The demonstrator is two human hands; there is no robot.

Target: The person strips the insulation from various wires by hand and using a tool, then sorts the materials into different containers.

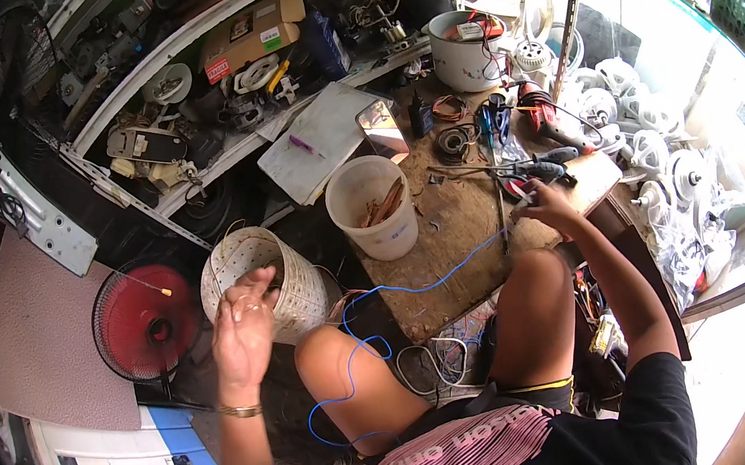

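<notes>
My left hand (pixel 244 329) is raised palm up over the rim of a white perforated bucket (pixel 297 289), its fingers loosely bent and apart, with nothing visible in them. At the right of the worn wooden board (pixel 453 269), my right hand (pixel 550 209) closes around red-handled pliers (pixel 513 188); its fingers partly hide the tool. A long blue wire (pixel 427 287) runs from near that hand across the board, then loops down over my left knee. A translucent white bucket (pixel 376 232) with copper-coloured strips (pixel 384 205) inside stands on the board's left part.
Screwdrivers (pixel 555 157), a red power tool (pixel 548 120) and a wire coil (pixel 455 142) lie toward the back right. A grey pot (pixel 467 60) stands behind them. White plastic parts (pixel 665 166) pile up at right. A red fan (pixel 147 319) sits at left, below a cluttered shelf (pixel 222 158).
</notes>
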